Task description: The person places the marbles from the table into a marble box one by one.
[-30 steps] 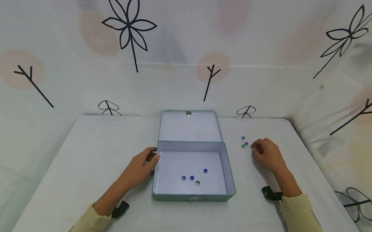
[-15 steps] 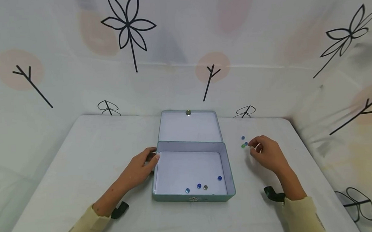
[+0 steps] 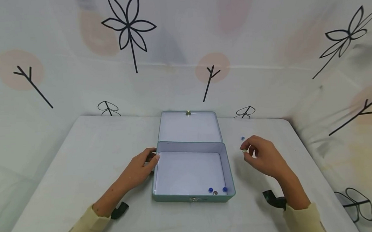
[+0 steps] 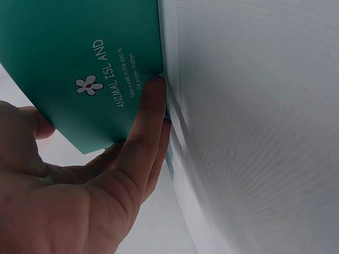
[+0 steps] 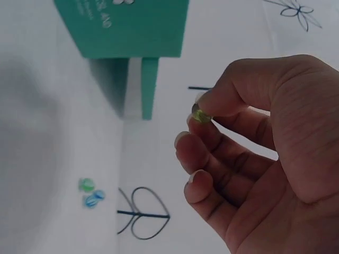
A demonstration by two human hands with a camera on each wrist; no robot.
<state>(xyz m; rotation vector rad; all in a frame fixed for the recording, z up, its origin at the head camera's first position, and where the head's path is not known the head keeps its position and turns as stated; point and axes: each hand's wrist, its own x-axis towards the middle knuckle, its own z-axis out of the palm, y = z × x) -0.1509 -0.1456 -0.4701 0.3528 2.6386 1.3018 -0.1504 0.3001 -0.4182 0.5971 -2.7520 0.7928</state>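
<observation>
A green tin box [image 3: 193,197] with a pale inside stands with its lid [image 3: 189,127] folded back. My left hand [image 3: 141,169] holds its left wall, thumb at the rim and fingers along the printed outer side [image 4: 79,63]. Two blue marbles [image 3: 210,190] and a brownish one [image 3: 215,193] lie by the box's front right corner. Right of the box, my right hand [image 3: 265,159] pinches a yellow-green marble [image 5: 201,114] between thumb and fingertip above the table. On the table, a green marble [image 5: 87,184] and blue marbling [image 5: 94,199] show in the right wrist view.
The white-covered table [image 3: 111,134] reaches back to a patterned cloth wall [image 3: 171,85]. Another such wall [image 3: 357,138] borders the right side. A dark strap piece [image 3: 119,210] sits at the left wrist, another [image 3: 274,199] at the right.
My right hand has moved left toward the box and now lifts a marble. The marbles inside have rolled forward and right; the light blue one is out of sight. My left hand stays.
</observation>
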